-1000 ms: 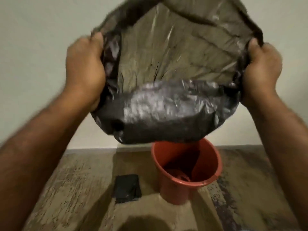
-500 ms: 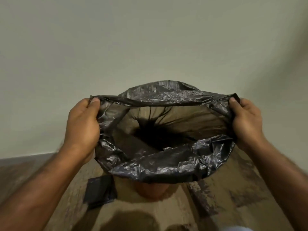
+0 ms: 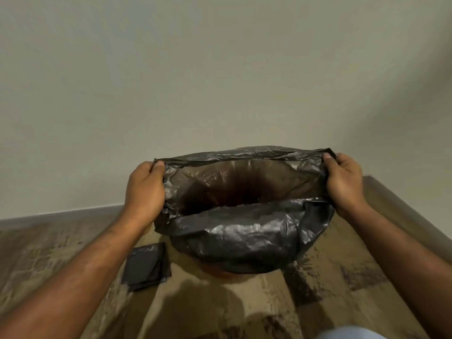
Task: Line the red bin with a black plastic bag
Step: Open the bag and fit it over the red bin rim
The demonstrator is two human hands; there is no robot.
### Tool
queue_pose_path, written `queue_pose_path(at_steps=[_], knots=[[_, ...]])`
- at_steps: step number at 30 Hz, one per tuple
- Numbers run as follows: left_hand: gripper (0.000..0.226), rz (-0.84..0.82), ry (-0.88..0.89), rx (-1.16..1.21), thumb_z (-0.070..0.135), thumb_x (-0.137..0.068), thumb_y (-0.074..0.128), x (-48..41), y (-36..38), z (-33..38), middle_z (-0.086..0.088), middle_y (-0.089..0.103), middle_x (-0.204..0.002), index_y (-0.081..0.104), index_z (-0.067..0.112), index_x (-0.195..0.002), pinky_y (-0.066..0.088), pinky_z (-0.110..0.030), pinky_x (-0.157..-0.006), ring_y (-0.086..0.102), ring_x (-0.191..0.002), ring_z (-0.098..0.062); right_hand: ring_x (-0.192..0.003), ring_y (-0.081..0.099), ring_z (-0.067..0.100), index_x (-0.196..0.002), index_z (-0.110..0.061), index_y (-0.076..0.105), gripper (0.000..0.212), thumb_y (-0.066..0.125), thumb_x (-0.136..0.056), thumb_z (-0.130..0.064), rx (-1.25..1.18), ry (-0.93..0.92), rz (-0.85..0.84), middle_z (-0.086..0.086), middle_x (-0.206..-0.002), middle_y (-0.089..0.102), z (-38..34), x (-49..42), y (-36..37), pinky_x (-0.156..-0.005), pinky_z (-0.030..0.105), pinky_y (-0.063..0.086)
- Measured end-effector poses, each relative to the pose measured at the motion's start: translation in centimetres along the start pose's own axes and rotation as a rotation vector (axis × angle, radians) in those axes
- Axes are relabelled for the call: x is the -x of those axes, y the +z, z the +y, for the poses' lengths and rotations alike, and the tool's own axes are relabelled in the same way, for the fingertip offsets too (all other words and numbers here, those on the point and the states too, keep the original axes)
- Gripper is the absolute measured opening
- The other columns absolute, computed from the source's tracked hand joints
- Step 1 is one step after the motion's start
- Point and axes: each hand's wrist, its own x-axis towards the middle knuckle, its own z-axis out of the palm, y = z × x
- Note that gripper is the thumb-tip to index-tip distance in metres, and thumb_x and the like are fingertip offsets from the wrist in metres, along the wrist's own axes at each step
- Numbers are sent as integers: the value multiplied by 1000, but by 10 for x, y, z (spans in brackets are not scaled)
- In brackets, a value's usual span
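Note:
The black plastic bag (image 3: pixel 244 236) hangs with its mouth stretched wide between my hands. My left hand (image 3: pixel 144 192) grips the rim's left side and my right hand (image 3: pixel 343 182) grips the right side. The bag's body reaches down inside the red bin, whose reddish inner wall shows through the thin plastic. Only a sliver of the red bin (image 3: pixel 220 271) peeks out under the bag's front fold; the rest is hidden.
A folded black bag (image 3: pixel 146 265) lies on the wood-patterned floor (image 3: pixel 244 309) just left of the bin. A pale wall (image 3: pixel 220 81) with a skirting board stands directly behind, and another wall closes in on the right.
My hands brought the open bag down from head height over the bin. The bag now covers the bin, which was plainly visible a second ago.

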Motion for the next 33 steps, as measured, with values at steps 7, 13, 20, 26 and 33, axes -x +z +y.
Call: queue_pose_path(at_steps=[7, 13, 20, 26, 33], knots=[[28, 13, -54, -68, 26, -102, 40, -48, 41, -25, -1, 56, -79, 59, 8, -94, 38, -27, -56, 53, -71, -15, -80, 59, 23, -89, -10, 63, 26, 48, -101, -28, 125, 8, 21, 7, -85, 64, 39, -42, 46, -72, 35, 47], [26, 76, 11, -97, 22, -101, 40, -79, 55, -16, -5, 60, -81, 62, 9, -94, 42, -27, -65, 56, -71, -19, -79, 54, 19, -81, -11, 58, 23, 50, -98, -24, 118, -59, 63, -1, -72, 56, 31, -81, 62, -68, 31, 40], [25, 73, -10, -79, 26, -98, 41, -102, 50, -12, -8, 60, -93, 60, 13, -91, 45, -34, -73, 57, -85, -25, -78, 56, 20, -71, -20, 54, 27, 50, -95, -30, 94, -54, 70, 1, -76, 58, 22, -96, 71, -72, 36, 48], [34, 38, -84, -212, 27, -99, 41, -93, 56, -50, -15, 64, -99, 65, 4, -101, 46, -35, -75, 59, -87, -30, -91, 64, 32, -89, -10, 63, 28, 49, -97, -33, 239, 10, -9, 14, -94, 67, 58, -78, 79, -82, 47, 52], [34, 16, -134, -362, 25, -100, 40, -95, 55, -78, -17, 60, -97, 63, 1, -96, 38, -36, -71, 54, -85, -32, -81, 64, 33, -93, -7, 63, 28, 48, -101, -29, 378, 95, -89, 12, -86, 64, 86, -67, 84, -73, 45, 53]])
